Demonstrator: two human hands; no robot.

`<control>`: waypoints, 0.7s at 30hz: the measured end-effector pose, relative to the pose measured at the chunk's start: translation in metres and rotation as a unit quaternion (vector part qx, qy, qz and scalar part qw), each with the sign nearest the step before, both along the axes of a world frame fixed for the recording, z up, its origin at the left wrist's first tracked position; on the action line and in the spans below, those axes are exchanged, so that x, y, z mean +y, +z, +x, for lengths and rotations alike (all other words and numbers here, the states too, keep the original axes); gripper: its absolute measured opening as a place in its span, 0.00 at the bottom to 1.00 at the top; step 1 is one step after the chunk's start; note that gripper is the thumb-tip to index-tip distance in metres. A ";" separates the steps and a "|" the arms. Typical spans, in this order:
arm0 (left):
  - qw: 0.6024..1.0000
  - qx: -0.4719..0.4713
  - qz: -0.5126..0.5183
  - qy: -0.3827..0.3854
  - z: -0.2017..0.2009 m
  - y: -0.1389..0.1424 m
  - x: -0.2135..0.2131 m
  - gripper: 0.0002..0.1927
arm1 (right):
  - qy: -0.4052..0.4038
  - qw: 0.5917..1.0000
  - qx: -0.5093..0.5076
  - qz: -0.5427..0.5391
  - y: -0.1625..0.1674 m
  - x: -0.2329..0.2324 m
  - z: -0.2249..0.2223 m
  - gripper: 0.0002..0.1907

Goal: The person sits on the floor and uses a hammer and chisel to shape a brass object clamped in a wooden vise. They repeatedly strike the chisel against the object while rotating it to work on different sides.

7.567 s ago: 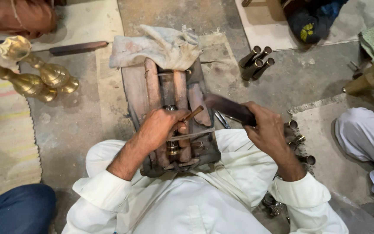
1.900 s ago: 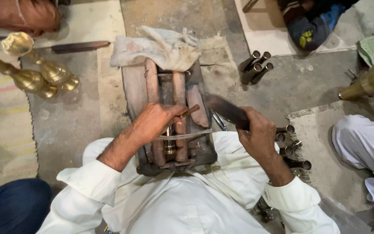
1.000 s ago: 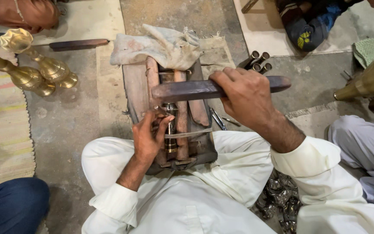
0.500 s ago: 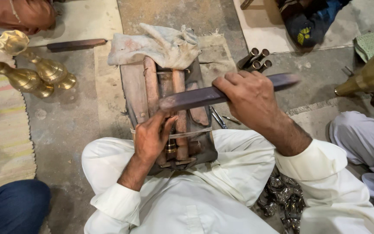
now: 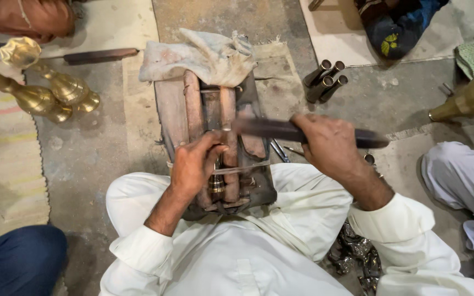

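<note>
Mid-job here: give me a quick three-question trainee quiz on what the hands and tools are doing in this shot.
1. True or false: the right hand grips a long dark bar.
2. What does the left hand rest on? A) the wooden block frame B) the brass stands C) the metal tubes
3. What lies draped over the frame's far end?

Key: 1 true; 2 A; 3 a dirty cloth.

bare concrete floor (image 5: 111, 159), striped mat (image 5: 4, 175)
</note>
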State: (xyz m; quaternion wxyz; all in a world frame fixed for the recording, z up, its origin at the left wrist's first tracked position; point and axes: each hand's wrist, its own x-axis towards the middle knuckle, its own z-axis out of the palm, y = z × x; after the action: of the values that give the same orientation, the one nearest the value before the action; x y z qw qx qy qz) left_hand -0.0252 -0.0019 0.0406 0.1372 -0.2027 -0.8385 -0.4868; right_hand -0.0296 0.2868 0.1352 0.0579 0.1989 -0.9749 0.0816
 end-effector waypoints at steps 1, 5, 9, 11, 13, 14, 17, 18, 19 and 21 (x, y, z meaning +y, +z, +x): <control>0.999 -0.034 0.006 0.012 -0.004 0.001 -0.001 0.13 | 0.002 1.000 0.002 0.016 -0.007 0.001 0.000 0.18; 0.996 -0.084 0.019 -0.035 -0.023 0.011 -0.009 0.16 | -0.070 0.982 -0.143 -0.105 -0.027 0.015 0.008 0.17; 0.980 -0.009 -0.126 -0.155 -0.040 0.026 -0.016 0.17 | -0.108 0.973 -0.131 -0.156 -0.052 0.012 0.018 0.18; 0.970 -0.019 -0.159 -0.184 -0.046 0.030 -0.013 0.15 | -0.114 0.971 -0.063 -0.202 -0.063 0.009 0.025 0.18; 0.963 -0.024 -0.182 -0.200 -0.050 0.032 -0.010 0.15 | -0.176 0.932 -0.044 -0.314 -0.071 0.005 0.030 0.16; 0.961 -0.023 -0.188 -0.200 -0.051 0.031 -0.008 0.15 | -0.205 0.906 -0.035 -0.368 -0.072 0.005 0.031 0.15; 0.957 -0.038 -0.209 -0.198 -0.051 0.029 -0.008 0.14 | -0.214 0.935 0.035 -0.280 -0.066 0.008 0.029 0.16; 0.955 -0.045 -0.216 -0.198 -0.051 0.029 -0.009 0.14 | -0.164 0.956 0.066 -0.233 -0.062 0.009 0.028 0.17; 0.959 -0.035 -0.208 -0.192 -0.049 0.028 -0.010 0.14 | -0.115 0.971 0.098 -0.185 -0.055 0.011 0.027 0.19; 0.964 -0.011 -0.189 -0.184 -0.046 0.026 -0.011 0.13 | -0.066 0.983 0.112 -0.128 -0.042 0.012 0.026 0.24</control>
State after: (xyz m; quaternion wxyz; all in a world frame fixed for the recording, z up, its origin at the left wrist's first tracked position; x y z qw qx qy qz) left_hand -0.0709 -0.0133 0.0668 -0.0050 -0.3703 -0.8651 -0.3385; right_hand -0.0031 0.2985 0.0933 0.1967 0.1326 -0.9548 0.1791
